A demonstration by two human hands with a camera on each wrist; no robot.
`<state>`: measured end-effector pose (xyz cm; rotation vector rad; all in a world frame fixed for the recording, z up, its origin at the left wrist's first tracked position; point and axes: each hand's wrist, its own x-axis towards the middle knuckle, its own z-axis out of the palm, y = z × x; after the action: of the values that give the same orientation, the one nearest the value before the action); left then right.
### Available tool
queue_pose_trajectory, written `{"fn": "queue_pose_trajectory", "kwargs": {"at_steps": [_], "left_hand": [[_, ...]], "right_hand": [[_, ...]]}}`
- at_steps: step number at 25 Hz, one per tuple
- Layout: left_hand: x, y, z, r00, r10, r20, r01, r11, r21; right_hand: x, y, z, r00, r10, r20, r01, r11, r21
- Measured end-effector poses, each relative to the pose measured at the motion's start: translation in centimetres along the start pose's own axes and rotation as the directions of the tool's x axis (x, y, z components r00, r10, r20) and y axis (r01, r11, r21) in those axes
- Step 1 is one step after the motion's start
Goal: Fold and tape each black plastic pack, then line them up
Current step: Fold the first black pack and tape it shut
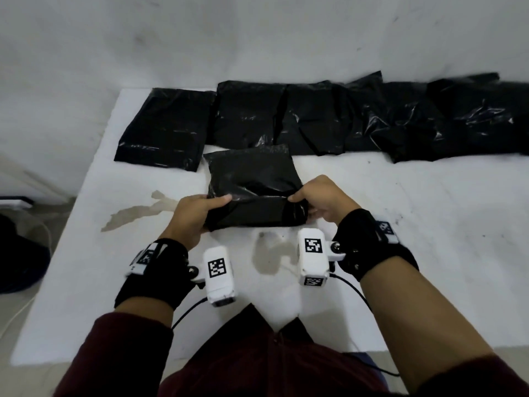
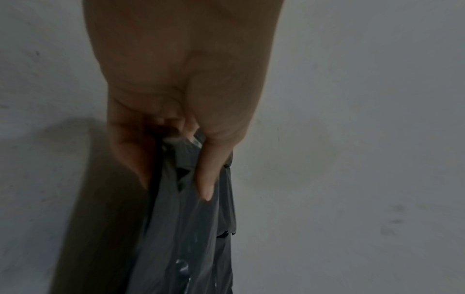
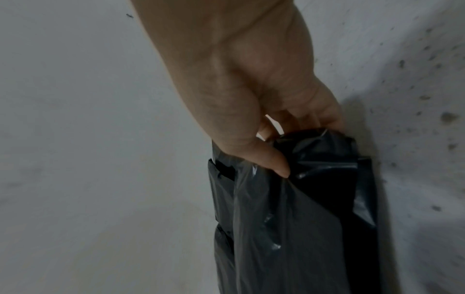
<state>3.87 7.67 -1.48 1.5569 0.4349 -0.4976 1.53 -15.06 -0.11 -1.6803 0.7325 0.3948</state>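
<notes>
Crosswise before the person lies the black pack (image 1: 254,193), its folded near edge running left to right. Left hand (image 1: 194,214) and right hand (image 1: 320,200) each pinch one end of that fold.

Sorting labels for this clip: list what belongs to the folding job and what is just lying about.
Job:
- black pack being folded
- left hand, right hand, both gripping it
- row of black packs

Lying about:
- stains on table
- dark object, floor left
</notes>
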Motion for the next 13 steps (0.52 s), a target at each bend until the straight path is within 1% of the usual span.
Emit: {"fn": "queue_pose_trajectory", "kwargs": {"at_steps": [1,2,4,6,9,11,13], "left_hand": [[-0.1,0.0,-0.1,0.998,0.018,0.054,-0.017,1.0,-0.02],[-0.2,0.1,-0.2,0.996,0.042,0.08,-0.037,0.997,-0.061],[-0.3,0.4,-0.4,0.993,0.087,0.076,-0.075,0.987,-0.142],[-0.6,1.2,-0.1,0.987,0.134,0.088,-0.114,0.973,-0.198],[-1.0,3.4,0.7,0.967,0.216,0.137,-0.171,0.944,-0.283],[-1.2,5.0,1.1,0.948,0.281,0.153,-0.222,0.922,-0.318],[-1.1,5.7,1.3,0.937,0.311,0.161,-0.247,0.912,-0.327]], "right_hand": [[-0.3,0.1,-0.3,1.0,0.004,0.019,-0.006,0.998,0.061],[-0.6,-0.1,-0.6,0.999,0.003,0.049,-0.008,0.994,0.107],[-1.0,-0.2,-1.2,0.997,-0.028,0.069,0.016,0.987,0.162],[-1.2,-0.7,-1.8,0.996,-0.086,0.031,0.075,0.965,0.252],[-1.9,-2.4,-2.4,0.976,-0.217,-0.036,0.215,0.906,0.365],[-2.3,-3.5,-2.8,0.953,-0.281,-0.11,0.301,0.859,0.414],[-2.5,-3.7,-3.2,0.931,-0.329,-0.157,0.364,0.836,0.41]]}}
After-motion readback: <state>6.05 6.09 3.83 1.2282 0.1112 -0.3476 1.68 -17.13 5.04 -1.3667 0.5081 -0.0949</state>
